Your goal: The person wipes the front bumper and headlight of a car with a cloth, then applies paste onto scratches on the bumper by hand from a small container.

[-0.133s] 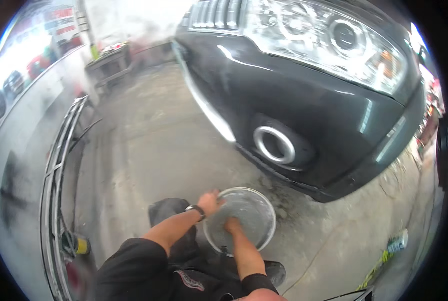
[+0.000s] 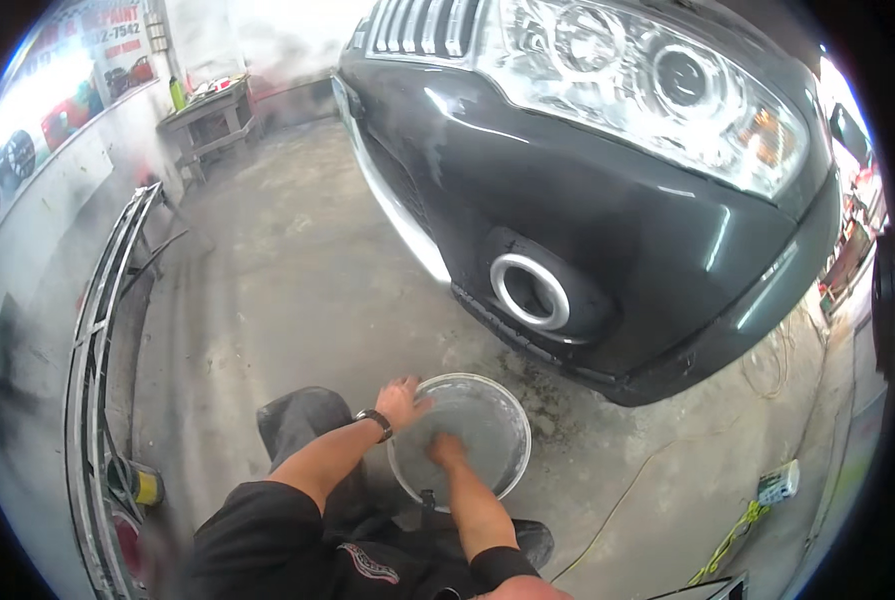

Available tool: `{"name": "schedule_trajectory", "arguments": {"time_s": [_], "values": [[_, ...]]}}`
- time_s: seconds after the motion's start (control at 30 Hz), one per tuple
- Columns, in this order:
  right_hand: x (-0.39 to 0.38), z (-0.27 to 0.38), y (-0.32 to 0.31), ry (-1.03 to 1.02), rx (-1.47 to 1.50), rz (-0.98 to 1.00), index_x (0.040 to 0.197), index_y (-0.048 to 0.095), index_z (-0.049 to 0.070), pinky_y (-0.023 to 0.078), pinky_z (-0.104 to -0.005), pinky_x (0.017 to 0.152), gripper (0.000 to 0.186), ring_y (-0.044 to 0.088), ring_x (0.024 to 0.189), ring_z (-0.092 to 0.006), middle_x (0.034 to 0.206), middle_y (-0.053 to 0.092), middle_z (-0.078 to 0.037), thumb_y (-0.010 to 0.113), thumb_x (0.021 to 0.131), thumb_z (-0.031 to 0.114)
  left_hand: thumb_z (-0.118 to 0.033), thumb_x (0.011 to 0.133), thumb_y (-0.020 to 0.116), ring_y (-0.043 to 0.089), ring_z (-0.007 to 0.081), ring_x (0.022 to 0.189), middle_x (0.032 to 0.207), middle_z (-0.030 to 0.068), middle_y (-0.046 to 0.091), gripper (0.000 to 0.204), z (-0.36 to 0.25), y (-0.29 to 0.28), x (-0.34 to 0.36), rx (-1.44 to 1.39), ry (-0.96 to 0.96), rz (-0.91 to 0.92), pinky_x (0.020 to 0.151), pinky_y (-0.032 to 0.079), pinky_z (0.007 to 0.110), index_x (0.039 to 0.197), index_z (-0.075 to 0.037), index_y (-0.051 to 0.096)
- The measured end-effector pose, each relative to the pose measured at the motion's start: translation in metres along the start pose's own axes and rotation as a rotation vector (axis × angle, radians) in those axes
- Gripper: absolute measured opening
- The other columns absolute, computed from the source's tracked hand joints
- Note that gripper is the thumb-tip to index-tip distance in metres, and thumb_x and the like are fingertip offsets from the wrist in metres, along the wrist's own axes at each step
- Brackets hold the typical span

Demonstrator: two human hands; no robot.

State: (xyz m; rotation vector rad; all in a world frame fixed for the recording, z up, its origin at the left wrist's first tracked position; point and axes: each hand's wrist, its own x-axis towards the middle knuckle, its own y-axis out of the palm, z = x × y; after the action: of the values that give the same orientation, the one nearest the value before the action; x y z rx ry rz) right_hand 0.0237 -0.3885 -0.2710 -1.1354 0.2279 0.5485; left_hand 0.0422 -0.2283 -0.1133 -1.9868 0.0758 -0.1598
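A round pail (image 2: 508, 440) of cloudy grey water stands on the floor between my legs, below the front bumper (image 2: 597, 260) of a dark car. My left hand (image 2: 400, 405), with a dark watch at the wrist, grips the pail's upper-left rim with its fingers curled over it. My right hand (image 2: 445, 450) is dipped in the water at the middle of the pail; its fingers are hidden by the murky water.
A long metal frame (image 2: 97, 330) runs along the left wall, beside a can (image 2: 145, 485). A wooden bench (image 2: 207, 115) stands at the back left. A white container (image 2: 777, 483), yellow cord (image 2: 722, 555) and thin cable (image 2: 635, 480) lie at the right.
The view has shifted slightly, so the car, pail and both hands sit a little further left in the picture. The hands keep their places at the pail.
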Motion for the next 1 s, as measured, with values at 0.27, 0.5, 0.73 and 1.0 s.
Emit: {"name": "schedule_trajectory", "arguments": {"time_s": [0.27,0.5,0.73,1.0], "values": [[-0.049,-0.058,0.052,0.169,-0.076,0.168,0.123,0.069,0.002,0.049,-0.0487,0.103,0.039,0.065,0.119,-0.0377,0.128,0.067,-0.022,0.065,0.091,0.025,-0.041,0.093,0.069,0.064,0.043,0.109,0.114,0.0217,0.068,0.056,-0.027,0.034,-0.023,-0.238,-0.023,0.062,0.092,0.051,0.052,0.132,-0.004,0.055],[-0.087,-0.023,0.01,0.065,-0.014,0.225,0.114,0.072,-0.001,0.049,-0.0499,0.1,0.038,0.065,0.115,-0.0424,0.119,0.069,-0.026,0.064,0.093,0.03,-0.029,0.101,0.059,0.058,0.0422,0.119,0.128,0.0238,0.06,0.053,-0.015,0.04,-0.028,-0.431,-0.079,0.191,0.098,0.048,0.052,0.148,-0.008,0.044],[-0.152,0.012,-0.107,0.272,0.141,-0.042,0.114,0.07,-0.005,0.05,-0.0519,0.097,0.042,0.063,0.109,-0.0479,0.115,0.067,-0.032,0.064,0.093,0.031,-0.03,0.099,0.06,0.053,0.0414,0.125,0.134,0.0218,0.056,0.063,-0.044,-0.007,0.008,-0.311,-0.208,0.477,0.108,0.04,0.057,0.155,-0.015,0.035],[-0.249,0.06,-0.178,0.363,-0.119,0.389,0.12,0.07,0.001,0.049,-0.0522,0.098,0.047,0.063,0.117,-0.0424,0.125,0.066,-0.028,0.055,0.096,0.038,-0.033,0.088,0.072,0.052,0.0412,0.128,0.135,0.0221,0.056,0.078,-0.015,-0.14,0.001,-0.18,-0.309,0.544,0.109,0.037,0.059,0.154,-0.011,0.037]]}}
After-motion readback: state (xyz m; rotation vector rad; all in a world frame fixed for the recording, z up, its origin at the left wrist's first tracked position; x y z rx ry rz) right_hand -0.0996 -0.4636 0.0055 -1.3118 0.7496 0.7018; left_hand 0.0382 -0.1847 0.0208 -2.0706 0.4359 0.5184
